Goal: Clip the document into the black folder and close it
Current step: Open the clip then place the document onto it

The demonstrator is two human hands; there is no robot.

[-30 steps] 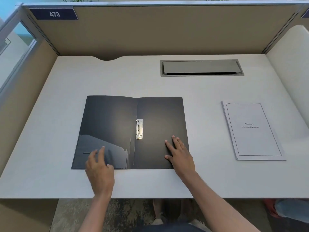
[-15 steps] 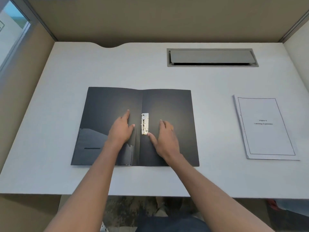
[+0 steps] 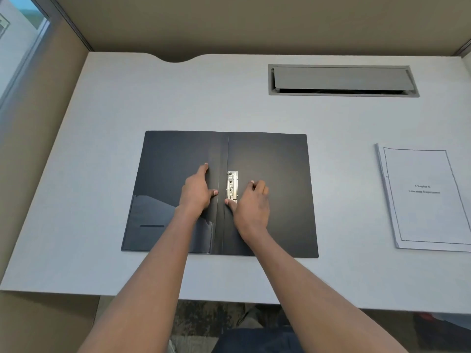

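Observation:
The black folder (image 3: 275, 159) lies open and flat in the middle of the desk. A metal clip (image 3: 233, 186) sits just right of its spine. My left hand (image 3: 196, 192) rests flat on the left flap beside the spine, forefinger stretched forward. My right hand (image 3: 251, 202) lies on the right flap, its thumb tip touching the near end of the clip, fingers curled a little. Neither hand holds anything. The white document (image 3: 425, 197) lies to the right of the folder, apart from it, with its printed title page up.
A grey cable hatch (image 3: 342, 80) is set into the desk at the back right. Beige partition walls enclose the desk at the back and left. A clear pocket (image 3: 153, 220) covers the lower part of the folder's left flap.
Both hands have moved from the folder's near edge up to either side of the clip. The camera has come closer and tilted down. The right fingers have curled slightly.

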